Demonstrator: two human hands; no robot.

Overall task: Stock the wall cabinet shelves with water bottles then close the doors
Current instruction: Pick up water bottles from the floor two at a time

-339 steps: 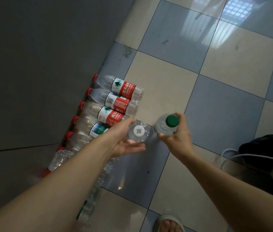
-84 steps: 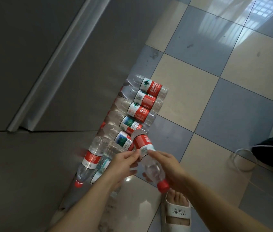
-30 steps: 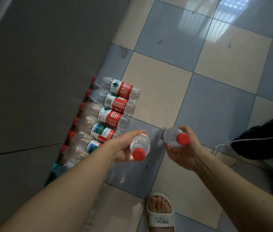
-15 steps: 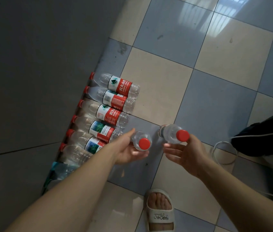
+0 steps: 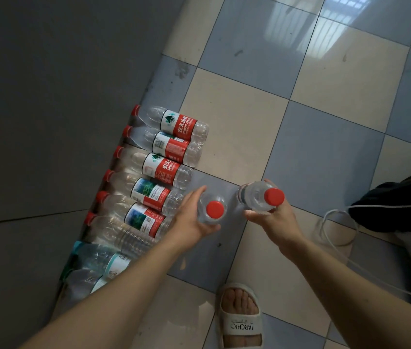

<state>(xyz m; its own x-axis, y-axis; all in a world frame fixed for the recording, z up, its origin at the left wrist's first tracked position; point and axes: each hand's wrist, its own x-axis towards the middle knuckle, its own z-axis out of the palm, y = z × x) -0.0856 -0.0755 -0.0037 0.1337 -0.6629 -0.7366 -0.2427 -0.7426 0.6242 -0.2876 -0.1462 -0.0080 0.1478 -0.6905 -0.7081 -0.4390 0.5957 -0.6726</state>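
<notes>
While L hand (image 5: 194, 220) grips one bottle (image 5: 210, 210), R hand (image 5: 272, 217) grips another (image 5: 260, 197).

Shiny plastic bottles on a glossy tiled floor.
The bottles lying in a row (image 5: 159, 170) were clear, shiny plastic with ridged sides, smooth red plastic caps and glossy printed labels. The bottle in the left hand (image 5: 212, 210) and the bottle in the right hand (image 5: 260, 197) were the same clear plastic with smooth red caps. The floor tiles (image 5: 325, 157) were hard, smooth and glossy, bright with reflected window light, with a few dark scuffs. The grey wall panel (image 5: 48, 84) looked flat, smooth and matt. The slipper (image 5: 241, 323) looked like soft matt rubber. The dark bundle (image 5: 396, 200) looked like matt cloth, and the white cord (image 5: 325, 222) was thin and smooth.
</notes>
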